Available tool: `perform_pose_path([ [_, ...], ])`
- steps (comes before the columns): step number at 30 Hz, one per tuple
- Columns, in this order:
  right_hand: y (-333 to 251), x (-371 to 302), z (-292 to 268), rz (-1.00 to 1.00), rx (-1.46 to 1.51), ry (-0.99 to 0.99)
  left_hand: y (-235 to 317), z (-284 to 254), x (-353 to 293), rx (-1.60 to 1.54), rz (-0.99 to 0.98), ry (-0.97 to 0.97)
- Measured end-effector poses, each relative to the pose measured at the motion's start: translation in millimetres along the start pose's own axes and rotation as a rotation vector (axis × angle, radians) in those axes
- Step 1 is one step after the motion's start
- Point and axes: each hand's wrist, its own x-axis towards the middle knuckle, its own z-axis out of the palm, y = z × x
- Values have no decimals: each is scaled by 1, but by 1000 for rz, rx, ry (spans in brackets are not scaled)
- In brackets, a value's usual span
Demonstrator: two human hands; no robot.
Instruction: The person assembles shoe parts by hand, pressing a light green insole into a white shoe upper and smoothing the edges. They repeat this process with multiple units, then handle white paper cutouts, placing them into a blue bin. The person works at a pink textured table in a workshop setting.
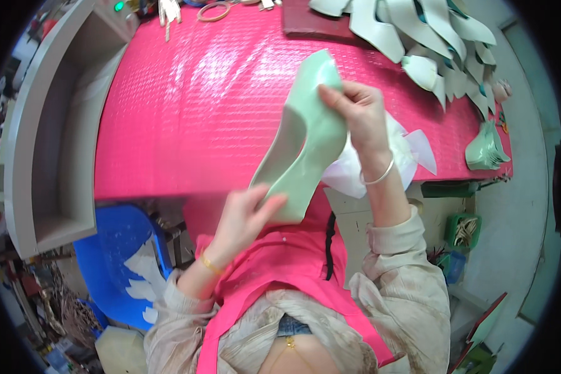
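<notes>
A pale mint-green shoe upper [323,134], curved with a long opening along its middle, is held over the near edge of the pink-covered table. My right hand [361,115] pinches its upper right side, thumb on the outer face and fingers behind. Lower down, my left hand [246,215] grips the near-left end between thumb and fingers; that hand is slightly blurred. Under my right wrist lies a crumpled sheet of thin whitish material [402,156] on the table.
Several white-and-green shoe uppers [374,31] are piled at the far right, partly over a dark red board [315,23]. Stacked mint-green pieces [485,149] sit at the right edge. A grey open box-like cabinet [75,118] stands left, above a blue chair [109,262] holding white scraps.
</notes>
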Motion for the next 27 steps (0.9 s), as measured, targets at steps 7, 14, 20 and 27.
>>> perform_pose_path([
  [7, -25, -75, -55, 120, 622, -139, 4, 40, 4, -187, 470, -254],
  [14, -72, -95, -190, -397, -724, 561, 83, 110, 87, 41, 789, 226],
  [20, -63, -41, -567, 267, -1724, 1057, 32, 104, 93, 208, 570, -36],
  [27, -18, -12, -557, 688, -1544, 625, 12, 88, 55, 341, 255, -11],
])
